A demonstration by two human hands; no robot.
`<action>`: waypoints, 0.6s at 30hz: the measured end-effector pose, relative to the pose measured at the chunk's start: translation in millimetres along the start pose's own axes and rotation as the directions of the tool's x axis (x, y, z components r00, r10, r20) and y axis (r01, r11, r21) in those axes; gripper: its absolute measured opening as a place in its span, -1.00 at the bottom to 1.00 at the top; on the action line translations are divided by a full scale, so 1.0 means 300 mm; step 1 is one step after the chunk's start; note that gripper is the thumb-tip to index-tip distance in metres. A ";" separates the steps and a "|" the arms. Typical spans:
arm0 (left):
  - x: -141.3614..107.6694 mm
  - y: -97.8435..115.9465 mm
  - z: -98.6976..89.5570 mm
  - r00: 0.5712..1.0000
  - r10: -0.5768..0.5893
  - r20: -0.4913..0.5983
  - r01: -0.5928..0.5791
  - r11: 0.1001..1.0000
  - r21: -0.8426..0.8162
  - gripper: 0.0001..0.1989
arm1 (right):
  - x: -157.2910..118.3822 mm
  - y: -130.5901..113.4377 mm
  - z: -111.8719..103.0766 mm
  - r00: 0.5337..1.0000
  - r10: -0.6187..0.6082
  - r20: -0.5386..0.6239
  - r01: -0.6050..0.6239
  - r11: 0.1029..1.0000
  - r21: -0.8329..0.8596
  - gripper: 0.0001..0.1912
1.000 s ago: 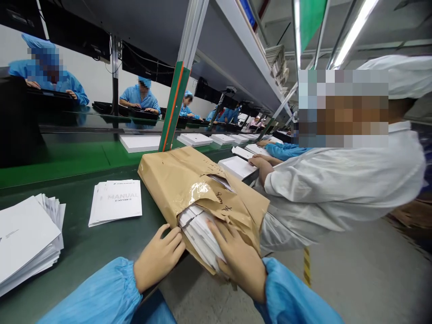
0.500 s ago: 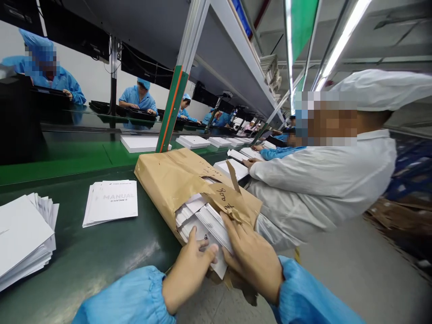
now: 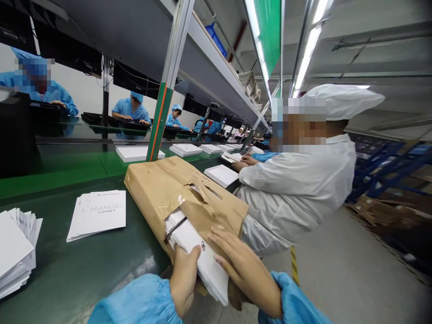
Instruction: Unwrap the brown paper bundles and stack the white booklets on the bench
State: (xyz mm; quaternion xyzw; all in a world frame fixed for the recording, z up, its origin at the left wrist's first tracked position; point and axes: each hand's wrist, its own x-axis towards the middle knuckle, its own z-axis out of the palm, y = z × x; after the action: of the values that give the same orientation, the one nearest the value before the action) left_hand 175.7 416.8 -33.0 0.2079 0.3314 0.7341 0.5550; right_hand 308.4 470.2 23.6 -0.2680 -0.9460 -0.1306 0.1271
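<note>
Head view, both hands: clamped on one white booklet stack (image 3: 205, 265)
Left hand (image 3: 184, 281): grips its near-left edge, thumb on top
Right hand (image 3: 248, 270): flat along the right side
Stack's long axis: runs away into the torn brown paper package (image 3: 175, 193)
Package: lies on the green surface (image 3: 84, 270), manuals (image 3: 97, 213) well left

The torn brown paper parcel (image 3: 175, 193) hides most of the white booklet bundle (image 3: 202, 261) inside it. The left hand (image 3: 184, 279) has its fingers tucked beneath that bundle. The fanned white sheet stack (image 3: 15, 252) on the dark green worktop (image 3: 84, 270) runs off the left edge.
</note>
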 end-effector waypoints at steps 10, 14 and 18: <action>-0.190 0.196 -0.114 0.979 -0.198 -0.045 0.192 0.976 -0.107 0.01 | -0.030 0.021 0.023 0.961 0.007 -0.275 -0.014 1.000 -0.026 -0.67; -0.228 0.224 -0.186 0.993 -0.100 -0.062 0.103 0.994 0.037 0.01 | -0.029 -0.063 -0.011 0.932 0.096 -0.350 0.004 0.962 0.275 -0.68; -0.273 0.283 -0.216 0.989 -0.034 -0.142 0.058 0.984 0.167 -0.04 | 0.008 -0.169 -0.010 0.963 0.164 -0.215 0.023 0.743 0.669 -0.58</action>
State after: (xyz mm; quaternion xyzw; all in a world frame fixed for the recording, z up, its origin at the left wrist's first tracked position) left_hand 98.9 308.3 -11.9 0.1957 0.4355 0.7027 0.5276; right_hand 279.7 428.7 18.0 -0.2214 -0.8941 0.1860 0.3420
